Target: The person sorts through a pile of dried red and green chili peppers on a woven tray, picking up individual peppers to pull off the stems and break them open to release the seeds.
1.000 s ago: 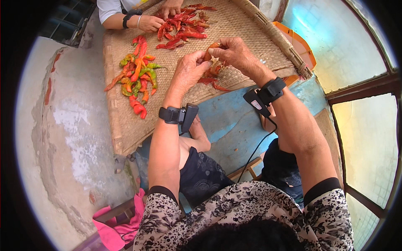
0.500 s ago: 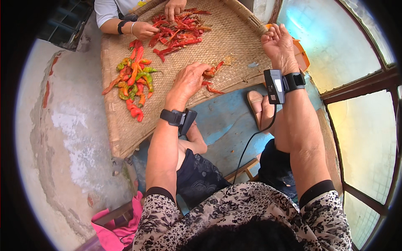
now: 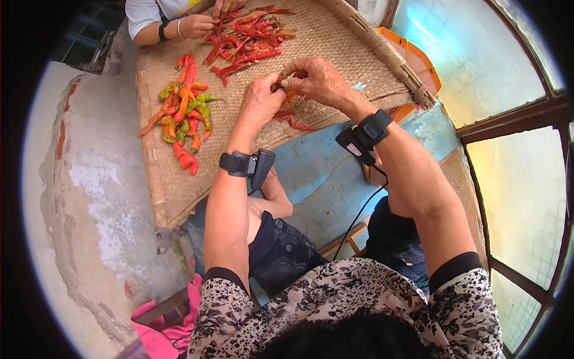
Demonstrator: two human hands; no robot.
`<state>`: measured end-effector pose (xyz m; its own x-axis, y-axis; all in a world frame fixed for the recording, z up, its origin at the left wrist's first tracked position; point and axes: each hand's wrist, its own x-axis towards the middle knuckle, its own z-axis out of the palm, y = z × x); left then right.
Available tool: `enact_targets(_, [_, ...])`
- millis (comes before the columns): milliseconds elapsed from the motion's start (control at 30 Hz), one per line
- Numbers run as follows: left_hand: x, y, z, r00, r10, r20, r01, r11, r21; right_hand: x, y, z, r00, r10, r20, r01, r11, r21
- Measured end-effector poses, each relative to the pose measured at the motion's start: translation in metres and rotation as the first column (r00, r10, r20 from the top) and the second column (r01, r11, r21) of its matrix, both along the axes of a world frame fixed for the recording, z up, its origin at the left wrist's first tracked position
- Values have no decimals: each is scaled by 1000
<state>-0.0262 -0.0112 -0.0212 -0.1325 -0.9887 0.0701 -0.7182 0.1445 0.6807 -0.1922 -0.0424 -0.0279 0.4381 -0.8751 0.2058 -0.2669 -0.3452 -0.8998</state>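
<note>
My left hand (image 3: 262, 100) and my right hand (image 3: 318, 82) meet over the near part of a woven tray (image 3: 239, 113). Their fingertips are pinched together on a red chili pepper (image 3: 291, 95), mostly hidden behind the fingers. Just below my hands, a few red chili pieces (image 3: 299, 124) lie at the tray's near edge. To the left rests a pile of whole chili peppers (image 3: 190, 110), red, orange and green. Farther off, a heap of split red chilies (image 3: 251, 45) lies near a co-worker's hands (image 3: 200, 25), which are at its left edge.
An orange-rimmed container (image 3: 421, 63) stands beyond the tray's right edge, beside the framed windows (image 3: 517, 179). A worn wall (image 3: 101, 179) runs along the left. Pink cloth (image 3: 161, 332) hangs at the lower left. A black cable (image 3: 353, 218) trails from my right wrist device.
My right hand has come left from beyond the tray's right edge to meet my left hand, its fingers now pinched. My left hand has shifted slightly left. The co-worker's hands have moved up and left.
</note>
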Motion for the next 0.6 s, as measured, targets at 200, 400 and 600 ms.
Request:
enact_targets(200, [4, 6, 3, 991, -9, -134, 8, 1000, -11, -4, -7, 5, 997, -41, 69, 40, 999, 11])
enact_targets(400, [46, 7, -10, 946, 91, 310, -17, 972, -233, -68, -26, 25, 821, -553, 145, 554, 708, -438])
enact_targets(600, [36, 4, -27, 827, 145, 543, -10, 970, -244, -140, -42, 20, 613, -779, 134, 747, 516, -420])
